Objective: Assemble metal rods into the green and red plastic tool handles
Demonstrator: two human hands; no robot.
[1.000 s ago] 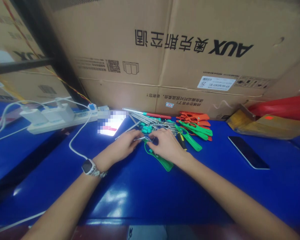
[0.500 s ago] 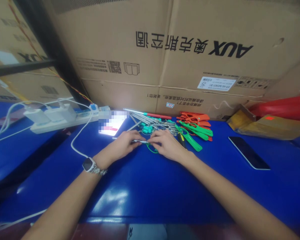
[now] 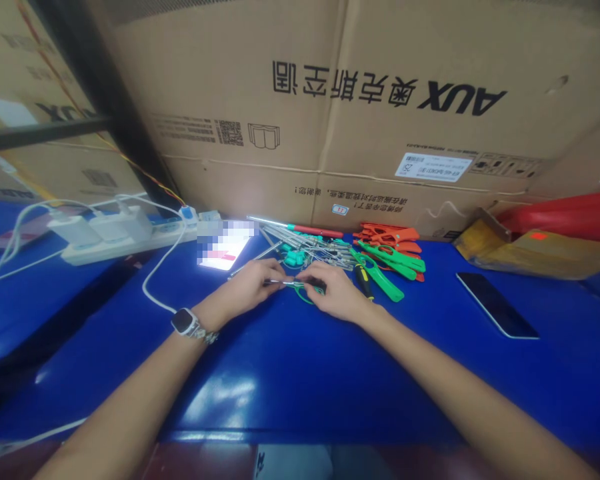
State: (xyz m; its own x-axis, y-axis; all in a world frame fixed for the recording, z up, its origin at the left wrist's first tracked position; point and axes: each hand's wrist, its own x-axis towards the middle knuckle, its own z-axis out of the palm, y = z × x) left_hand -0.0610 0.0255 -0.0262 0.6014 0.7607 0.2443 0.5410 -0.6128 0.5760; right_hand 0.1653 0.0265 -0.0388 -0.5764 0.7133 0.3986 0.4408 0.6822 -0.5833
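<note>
A thin metal rod (image 3: 286, 283) spans the short gap between my two hands, low over the blue tabletop. My left hand (image 3: 253, 288) pinches its left end, fingers closed. On the right end, the thumb and fingertips of my right hand (image 3: 337, 293) are closed too. Just under the right fingers is a green loop (image 3: 306, 294), partly hidden by them. Behind my hands lies a pile of silver rods (image 3: 325, 248) with teal pieces (image 3: 294, 256) among them. Close to my right hand are a black-and-yellow handle (image 3: 364, 281) and a flat green plastic piece (image 3: 387, 285).
Orange plastic pieces (image 3: 387, 233) are heaped beyond the green ones. A lit phone (image 3: 225, 248) lies left, near a white power strip (image 3: 115, 243) with cables. A dark phone (image 3: 497, 305) rests at right, before an open carton (image 3: 540, 250). A large cardboard box (image 3: 360, 133) stands behind.
My right fingers have shifted slightly on the rod, and more of its right end shows. My left wrist has moved a little right and up.
</note>
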